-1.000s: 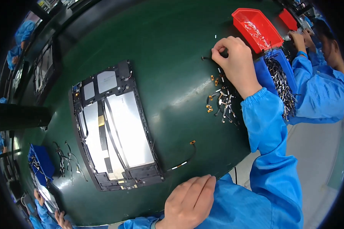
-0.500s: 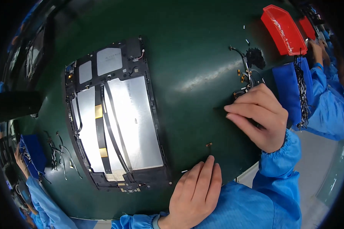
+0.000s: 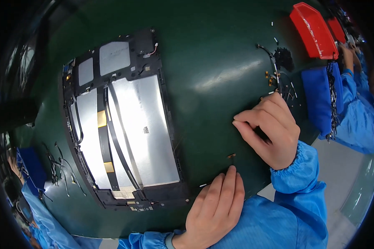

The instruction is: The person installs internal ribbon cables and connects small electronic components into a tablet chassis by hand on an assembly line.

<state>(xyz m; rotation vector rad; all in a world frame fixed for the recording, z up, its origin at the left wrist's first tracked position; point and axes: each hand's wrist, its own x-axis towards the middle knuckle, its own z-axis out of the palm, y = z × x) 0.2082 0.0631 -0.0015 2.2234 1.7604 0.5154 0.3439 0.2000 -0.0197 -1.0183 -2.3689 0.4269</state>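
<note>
My left hand (image 3: 214,203) rests at the near edge of the green table, fingers stretched out close together. Its fingertips press on a thin dark flex cable, whose small gold connector (image 3: 231,156) sticks out beyond them. The left thumb is hidden. My right hand (image 3: 270,128) is raised over the table to the right, thumb and index finger pinched together; whatever is between them is too small to make out. To the left lies a large opened device panel (image 3: 153,133) with silver plates, black frame and dark ribbon cables with gold patches.
Beyond my right hand lie loose cables (image 3: 276,68) and a black pile (image 3: 284,59). A red bin (image 3: 313,31) and a blue bin (image 3: 316,101) with cables stand at the right. More cables (image 3: 64,168) and a blue bin (image 3: 31,168) are at the left. Co-workers' sleeves (image 3: 359,112) show at both sides.
My right hand has moved left and slightly down, still pinched. My left hand stays on the flex cable. The view has shifted a little.
</note>
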